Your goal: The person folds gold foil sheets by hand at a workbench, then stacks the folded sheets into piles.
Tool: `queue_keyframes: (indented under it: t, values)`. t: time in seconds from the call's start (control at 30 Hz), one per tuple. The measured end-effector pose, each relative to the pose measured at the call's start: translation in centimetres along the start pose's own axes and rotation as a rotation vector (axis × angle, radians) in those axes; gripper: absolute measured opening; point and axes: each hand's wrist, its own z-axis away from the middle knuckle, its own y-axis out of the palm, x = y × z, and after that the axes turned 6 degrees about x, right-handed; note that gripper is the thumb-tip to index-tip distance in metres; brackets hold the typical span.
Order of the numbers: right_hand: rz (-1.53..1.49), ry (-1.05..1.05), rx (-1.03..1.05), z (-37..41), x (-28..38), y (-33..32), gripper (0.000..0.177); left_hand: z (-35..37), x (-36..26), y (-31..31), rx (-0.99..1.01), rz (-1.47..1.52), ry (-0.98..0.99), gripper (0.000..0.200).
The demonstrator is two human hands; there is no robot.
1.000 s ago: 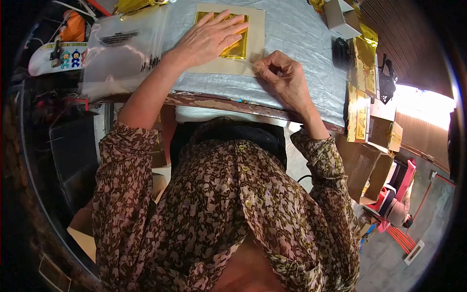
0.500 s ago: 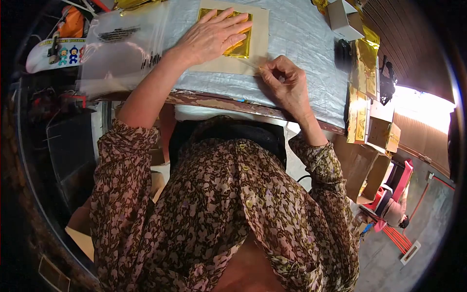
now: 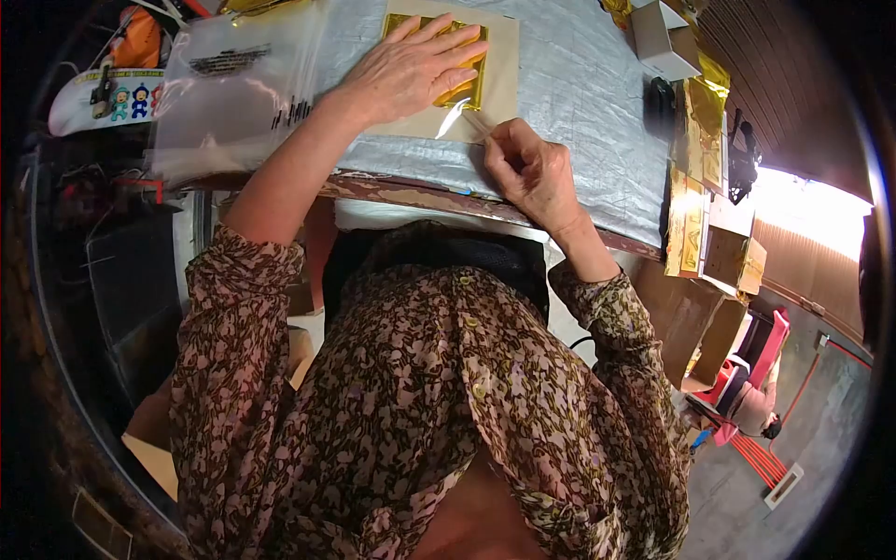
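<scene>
My left hand (image 3: 411, 73) lies flat with its fingers spread, pressing on a square gold foil packet (image 3: 474, 86). The packet rests on a beige board (image 3: 503, 58) on the silver-covered table. Close to the board's near edge, my right hand (image 3: 534, 177) is closed in a pinch on the edge of a clear plastic film (image 3: 452, 120). Light glints off the film beside the packet's near corner. Its exact outline is hard to make out, and my fingers hide the pinched part.
Clear plastic bags (image 3: 224, 107) with black print lie at the left. A white box (image 3: 665, 42) and gold-printed cartons (image 3: 689, 201) line the right side. A black object (image 3: 661, 98) sits near them. The worn table edge (image 3: 420, 198) runs before me. Another person (image 3: 754, 406) is at far right.
My right hand has moved left and slightly nearer to me, with the clear film in its pinch. A bright glint now shows on the film. My left hand stays on the packet.
</scene>
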Motion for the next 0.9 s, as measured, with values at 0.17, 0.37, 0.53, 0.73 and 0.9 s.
queue_keyframes:
  t: [0.17,0.37,0.53,0.73,0.9]
  values:
    - [0.012,0.019,0.036,-0.2,0.0,0.0,0.012,0.0,0.3,0.2,0.017,-0.035,0.005,0.053]
    - [-0.122,0.189,0.123,0.6,-0.3,-1.3,0.01,0.1,0.2,0.0,0.007,-0.043,0.021,0.053]
    - [-0.252,0.173,0.086,0.7,-0.6,-0.9,0.01,0.0,0.3,0.1,-0.003,-0.027,0.019,0.053]
    - [-0.23,0.165,0.119,0.6,-0.5,-0.8,0.011,0.0,0.2,0.0,-0.003,-0.017,0.015,0.052]
    - [-0.206,0.156,0.119,0.6,-0.2,-0.8,0.011,0.0,0.2,-0.1,-0.008,-0.044,0.023,0.052]
